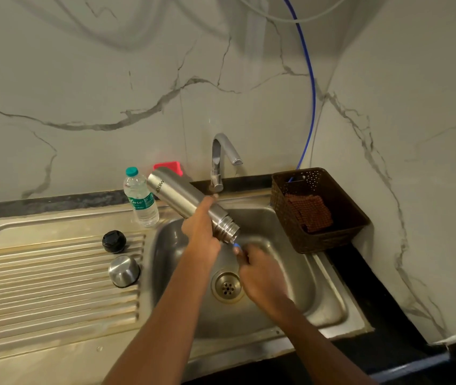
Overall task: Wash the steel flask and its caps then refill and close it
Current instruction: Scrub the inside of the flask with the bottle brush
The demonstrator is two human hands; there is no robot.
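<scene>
- Basket [329, 240], right of frame: brown pad [311, 213] inside.
- Steel flask [176, 195], centre, over sink [307, 282]: long axis diagonal, mouth down-right.
- Gripped in left hand [201, 232]; blue-tipped item [236, 245] pinched in right hand [260, 276] at mouth.

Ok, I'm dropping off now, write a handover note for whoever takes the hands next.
Left hand grips the silver steel flask, tilted mouth-down over the steel sink.
Right hand holds a small blue-tipped thing at its mouth; too blurred to name.
Black round cap and steel dome cap sit on the drainboard.
Done: caps off.
Left: finish washing, refill, close.
</scene>
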